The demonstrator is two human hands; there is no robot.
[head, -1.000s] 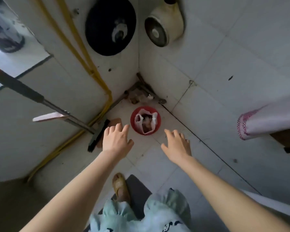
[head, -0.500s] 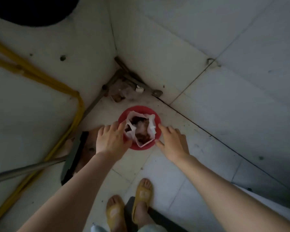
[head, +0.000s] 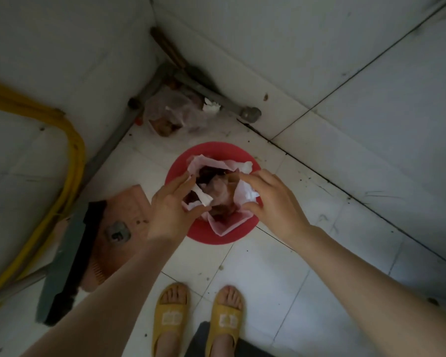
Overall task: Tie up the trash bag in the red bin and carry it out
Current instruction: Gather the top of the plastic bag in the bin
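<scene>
A round red bin (head: 214, 234) stands on the white tiled floor near the room's corner. A thin white trash bag (head: 225, 224) lines it, filled with dark and pinkish waste and crumpled paper. My left hand (head: 171, 206) pinches the bag's left edge between thumb and fingers. My right hand (head: 272, 202) curls over the bag's right edge, fingers closing on the white plastic. Both hands are above the bin's opening and hide part of its rim.
A second clear bag of rubbish (head: 174, 114) lies in the corner behind the bin. Left of the bin sit a brown dustpan (head: 121, 228) and a dark brush (head: 70, 264). A yellow hose (head: 70, 161) runs along the left wall. My feet in yellow sandals (head: 198, 313) stand below.
I have bent closer to the bin. Both hands moved from open beside the rim to over the bin and took hold of the bag's edges.
</scene>
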